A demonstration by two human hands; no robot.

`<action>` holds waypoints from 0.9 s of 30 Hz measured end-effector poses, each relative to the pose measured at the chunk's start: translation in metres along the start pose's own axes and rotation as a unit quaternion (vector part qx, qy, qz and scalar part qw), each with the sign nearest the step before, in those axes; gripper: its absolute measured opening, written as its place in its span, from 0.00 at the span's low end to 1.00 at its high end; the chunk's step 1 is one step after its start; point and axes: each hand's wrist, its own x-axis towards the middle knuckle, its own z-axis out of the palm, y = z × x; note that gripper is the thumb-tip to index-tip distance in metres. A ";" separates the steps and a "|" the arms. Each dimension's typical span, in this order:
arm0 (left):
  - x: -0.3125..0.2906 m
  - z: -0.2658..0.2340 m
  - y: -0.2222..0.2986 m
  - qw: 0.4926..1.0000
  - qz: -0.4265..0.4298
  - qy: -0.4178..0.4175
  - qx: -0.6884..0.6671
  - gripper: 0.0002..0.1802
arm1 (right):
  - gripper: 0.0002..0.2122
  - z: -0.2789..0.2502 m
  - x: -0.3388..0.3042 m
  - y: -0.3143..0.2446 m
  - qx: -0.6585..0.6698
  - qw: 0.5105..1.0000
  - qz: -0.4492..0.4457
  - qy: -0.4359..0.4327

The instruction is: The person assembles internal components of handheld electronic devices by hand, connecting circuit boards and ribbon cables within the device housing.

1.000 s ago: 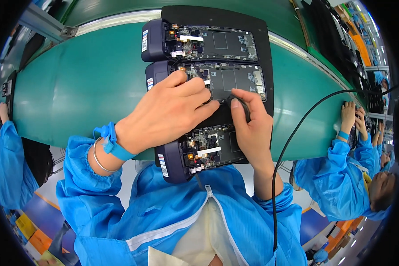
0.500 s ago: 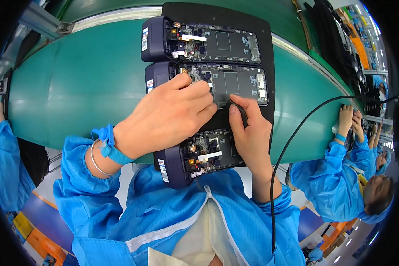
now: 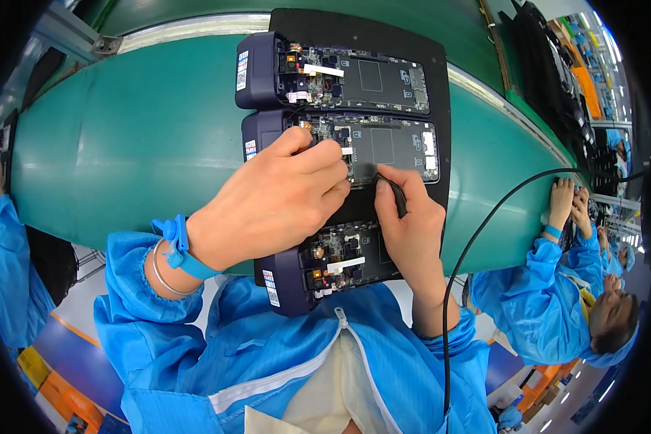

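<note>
Three dark purple handheld devices with bared circuit boards lie in a row on a black mat (image 3: 354, 22). My left hand (image 3: 278, 192) reaches over the middle device (image 3: 405, 145), its fingers curled and pressed together by the board's left part; whatever they pinch is hidden beneath them. My right hand (image 3: 416, 224) grips a slim black tool (image 3: 395, 195) between thumb and fingers at the board's near edge. I cannot make out the tool's tip. The far device (image 3: 369, 76) shows a white strip across its board. Below my hands is the near device (image 3: 286, 281), partly covered.
The mat rests on a green conveyor belt (image 3: 123, 145) with a metal rail behind it. A black cable (image 3: 477, 253) arcs up at my right. Co-workers in blue smocks work at both sides; one's hands (image 3: 563, 202) are at the belt's right.
The mat and devices appear slightly lower and further right in the picture. Both hands stay at nearly the same spots over the middle device, with the black tool still in my right hand.
</note>
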 end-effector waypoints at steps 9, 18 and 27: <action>0.003 0.000 0.000 1.000 -0.008 0.004 -0.025 0.13 | 0.08 0.008 0.000 -0.005 0.023 0.999 -0.036 -0.016; 0.002 0.000 0.000 0.999 -0.008 -0.004 -0.037 0.12 | 0.08 0.011 0.001 -0.005 0.031 0.998 -0.048 -0.015; -0.001 0.000 0.001 1.000 -0.004 -0.001 -0.031 0.11 | 0.08 0.015 0.000 -0.007 0.010 0.998 -0.062 -0.011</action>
